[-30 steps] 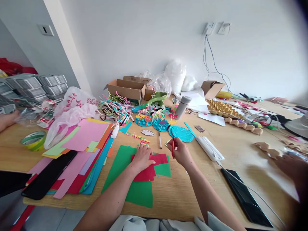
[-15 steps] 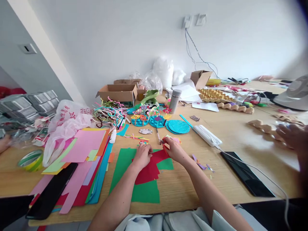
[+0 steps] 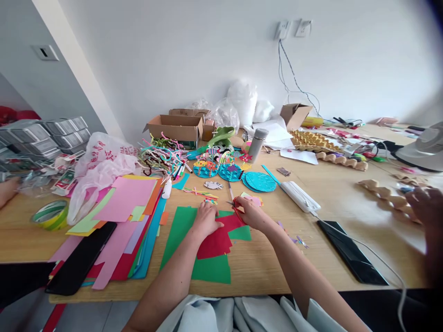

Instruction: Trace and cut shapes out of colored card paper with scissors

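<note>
My left hand (image 3: pixel 206 219) lies curled on a red paper sheet (image 3: pixel 218 240) and presses it down; the red sheet rests on a green paper sheet (image 3: pixel 207 269). Just to its right, my right hand (image 3: pixel 249 213) is closed round red-handled scissors (image 3: pixel 236 210), whose blades point left over the top edge of the red sheet. Small paper scraps (image 3: pixel 293 239) lie on the wood to the right of my right arm.
A stack of coloured paper (image 3: pixel 124 216) and a black phone (image 3: pixel 81 263) lie left; tape roll (image 3: pixel 50 214) beyond. Blue decorated discs (image 3: pixel 242 177), pens, pipe cleaners (image 3: pixel 161 157), cardboard boxes (image 3: pixel 176 129) and a steel bottle (image 3: pixel 258 143) stand behind. Another person's hand (image 3: pixel 424 205) is at right, near a black tablet (image 3: pixel 351 258).
My right hand came down from a raised position with the scissors and now meets the red sheet's edge beside my left hand. The view swung left, then back a little.
</note>
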`<state>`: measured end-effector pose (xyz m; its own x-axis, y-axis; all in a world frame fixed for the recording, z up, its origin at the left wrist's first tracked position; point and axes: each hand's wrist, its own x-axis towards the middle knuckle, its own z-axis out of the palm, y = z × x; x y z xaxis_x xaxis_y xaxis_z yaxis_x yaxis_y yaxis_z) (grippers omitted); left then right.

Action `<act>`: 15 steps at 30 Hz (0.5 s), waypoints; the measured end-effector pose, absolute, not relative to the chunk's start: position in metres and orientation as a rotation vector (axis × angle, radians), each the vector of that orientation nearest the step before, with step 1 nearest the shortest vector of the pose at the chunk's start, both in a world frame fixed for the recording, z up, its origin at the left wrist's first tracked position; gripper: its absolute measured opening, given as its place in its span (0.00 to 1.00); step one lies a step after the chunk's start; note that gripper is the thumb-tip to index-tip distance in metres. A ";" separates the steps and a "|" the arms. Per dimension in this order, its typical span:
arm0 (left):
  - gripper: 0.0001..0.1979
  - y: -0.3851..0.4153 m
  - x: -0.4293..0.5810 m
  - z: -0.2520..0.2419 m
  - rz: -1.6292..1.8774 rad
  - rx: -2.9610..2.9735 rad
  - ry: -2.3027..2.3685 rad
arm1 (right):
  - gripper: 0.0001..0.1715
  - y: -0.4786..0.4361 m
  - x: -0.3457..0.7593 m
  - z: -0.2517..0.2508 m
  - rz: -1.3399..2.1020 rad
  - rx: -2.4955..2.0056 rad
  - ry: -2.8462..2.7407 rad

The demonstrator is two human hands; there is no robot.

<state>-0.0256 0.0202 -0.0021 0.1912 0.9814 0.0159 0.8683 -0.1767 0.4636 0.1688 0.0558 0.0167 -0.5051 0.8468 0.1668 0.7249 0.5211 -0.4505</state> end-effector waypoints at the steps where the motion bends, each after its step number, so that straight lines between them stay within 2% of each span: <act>1: 0.16 0.020 -0.026 -0.002 0.428 2.110 1.756 | 0.07 0.056 0.171 0.020 0.451 -1.321 -2.383; 8: 0.11 0.022 -0.026 -0.003 0.467 2.033 1.676 | 0.06 0.053 0.177 0.036 0.432 -1.363 -2.373; 15: 0.06 0.025 -0.028 -0.007 0.538 1.999 1.560 | 0.11 0.050 0.162 0.028 0.533 -1.244 -2.507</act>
<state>-0.0284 0.0245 -0.0068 0.2492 0.9683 -0.0178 0.7517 -0.1818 0.6339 0.1619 0.0500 0.0281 -0.5842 0.8061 0.0944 0.6981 0.5584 -0.4481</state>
